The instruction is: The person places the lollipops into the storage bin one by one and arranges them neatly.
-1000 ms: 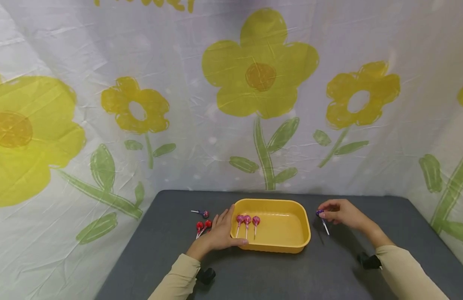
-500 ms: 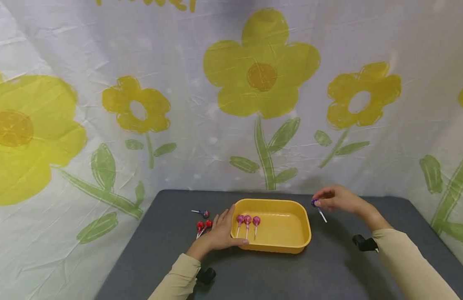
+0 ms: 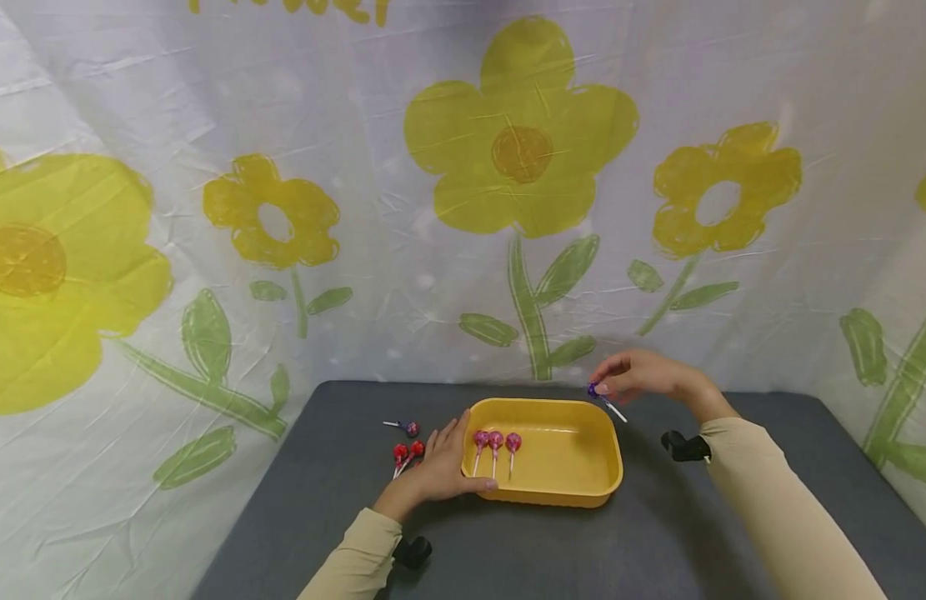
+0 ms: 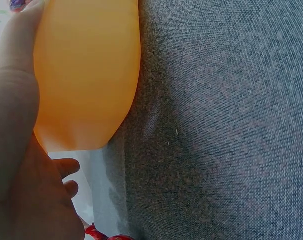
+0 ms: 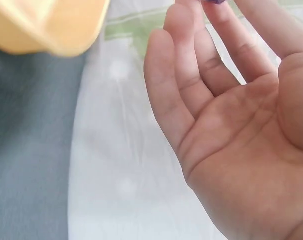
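A yellow tray (image 3: 553, 497) stands mid-table with three pink lollipops (image 3: 496, 440) lying in its left part, sticks towards the person. My left hand (image 3: 436, 472) holds the tray's left end, thumb at the front rim and fingers along the left side; the tray's outer wall (image 4: 91, 75) fills the upper left wrist view. Above and behind the tray's back right corner, my right hand (image 3: 643, 375) pinches a purple lollipop (image 3: 593, 389) by its head, the white stick pointing right and down. Only a purple edge of this lollipop (image 5: 215, 1) shows in the right wrist view.
Left of the tray, red lollipops (image 3: 400, 452) lie partly behind my left hand. Another purple lollipop (image 3: 412, 429) lies just beyond them. The dark grey table (image 3: 320, 533) ends at a flower-printed cloth (image 3: 372, 250) at the back.
My right hand has moved left and away from me with the purple lollipop, from the tray's right side to above its back right corner. The left hand and tray have stayed put.
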`<control>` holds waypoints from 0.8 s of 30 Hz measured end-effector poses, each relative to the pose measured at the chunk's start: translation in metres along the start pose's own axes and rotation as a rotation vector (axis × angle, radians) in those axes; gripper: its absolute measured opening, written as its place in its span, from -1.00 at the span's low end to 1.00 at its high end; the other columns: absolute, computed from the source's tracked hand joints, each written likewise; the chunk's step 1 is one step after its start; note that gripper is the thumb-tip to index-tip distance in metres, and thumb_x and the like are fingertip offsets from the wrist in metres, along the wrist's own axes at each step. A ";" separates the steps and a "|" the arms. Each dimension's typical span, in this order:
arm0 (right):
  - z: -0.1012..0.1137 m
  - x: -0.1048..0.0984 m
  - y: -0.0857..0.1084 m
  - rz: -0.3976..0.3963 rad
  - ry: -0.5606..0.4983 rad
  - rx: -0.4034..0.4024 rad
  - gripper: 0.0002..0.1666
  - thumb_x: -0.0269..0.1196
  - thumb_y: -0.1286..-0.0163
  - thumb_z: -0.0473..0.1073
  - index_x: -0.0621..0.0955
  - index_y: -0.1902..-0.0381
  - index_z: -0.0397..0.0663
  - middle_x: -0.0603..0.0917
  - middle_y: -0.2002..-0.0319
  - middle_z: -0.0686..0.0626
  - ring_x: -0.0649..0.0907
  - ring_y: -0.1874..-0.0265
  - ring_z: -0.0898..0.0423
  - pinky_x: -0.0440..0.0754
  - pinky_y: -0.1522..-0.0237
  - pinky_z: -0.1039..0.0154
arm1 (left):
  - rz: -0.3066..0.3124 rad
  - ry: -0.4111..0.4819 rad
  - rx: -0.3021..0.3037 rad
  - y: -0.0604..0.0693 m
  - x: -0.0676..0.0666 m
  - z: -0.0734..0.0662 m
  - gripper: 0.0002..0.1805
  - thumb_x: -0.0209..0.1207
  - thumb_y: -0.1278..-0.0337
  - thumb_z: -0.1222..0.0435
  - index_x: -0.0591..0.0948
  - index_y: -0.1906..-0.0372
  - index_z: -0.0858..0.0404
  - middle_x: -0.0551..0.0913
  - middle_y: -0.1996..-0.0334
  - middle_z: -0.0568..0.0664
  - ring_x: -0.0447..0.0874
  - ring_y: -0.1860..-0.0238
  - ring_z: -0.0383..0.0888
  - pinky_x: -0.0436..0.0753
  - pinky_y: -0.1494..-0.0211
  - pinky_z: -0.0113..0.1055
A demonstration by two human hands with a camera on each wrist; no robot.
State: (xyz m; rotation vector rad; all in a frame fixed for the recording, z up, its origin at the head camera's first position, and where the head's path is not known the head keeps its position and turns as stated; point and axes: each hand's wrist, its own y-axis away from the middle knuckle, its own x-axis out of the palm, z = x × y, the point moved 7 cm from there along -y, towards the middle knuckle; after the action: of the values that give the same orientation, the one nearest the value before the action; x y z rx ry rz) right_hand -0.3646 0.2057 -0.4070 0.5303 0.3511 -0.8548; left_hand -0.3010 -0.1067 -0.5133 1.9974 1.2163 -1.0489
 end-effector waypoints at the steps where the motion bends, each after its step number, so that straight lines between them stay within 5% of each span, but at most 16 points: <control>1: 0.002 0.001 -0.004 0.012 -0.014 0.001 -0.51 0.26 -0.41 0.00 0.60 -0.14 -0.21 0.71 0.09 0.01 0.67 0.16 0.10 0.70 -0.08 0.03 | 0.002 -0.001 0.002 0.000 0.000 0.000 0.40 0.31 0.12 -0.37 -0.22 -0.59 0.26 0.03 -0.57 0.23 -0.05 -0.58 0.23 -0.14 -0.57 0.29; 10: 0.016 0.012 -0.034 0.118 -0.077 -0.023 -0.58 0.23 -0.44 -0.08 0.60 -0.14 -0.22 0.71 0.09 0.06 0.68 0.12 0.10 0.68 -0.11 0.01 | 0.006 0.003 0.003 0.000 -0.001 -0.001 0.41 0.30 0.11 -0.36 -0.23 -0.59 0.26 0.04 -0.57 0.23 -0.06 -0.59 0.23 -0.15 -0.57 0.29; 16: 0.012 0.022 -0.052 0.121 -0.115 -0.030 -0.51 0.25 -0.43 -0.03 0.57 -0.20 -0.18 0.70 -0.02 0.02 0.68 0.02 0.11 0.64 -0.18 0.00 | 0.007 0.009 0.002 0.002 -0.003 -0.002 0.41 0.30 0.12 -0.36 -0.24 -0.60 0.25 0.03 -0.58 0.23 -0.07 -0.59 0.23 -0.16 -0.57 0.29; 24: 0.002 0.047 -0.075 0.195 -0.294 -0.113 -0.68 0.13 -0.50 -0.18 0.59 -0.13 -0.14 0.71 0.17 0.09 0.69 0.21 0.16 0.69 -0.02 0.06 | 0.011 0.001 -0.005 0.002 -0.002 -0.002 0.41 0.30 0.11 -0.37 -0.24 -0.60 0.25 0.01 -0.58 0.22 -0.07 -0.59 0.22 -0.14 -0.58 0.28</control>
State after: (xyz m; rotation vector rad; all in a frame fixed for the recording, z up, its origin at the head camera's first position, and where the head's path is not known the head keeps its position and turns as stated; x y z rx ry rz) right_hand -0.3945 0.1350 -0.4506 0.3221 0.0762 -0.7071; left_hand -0.2995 -0.1069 -0.5105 1.9996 1.2056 -1.0383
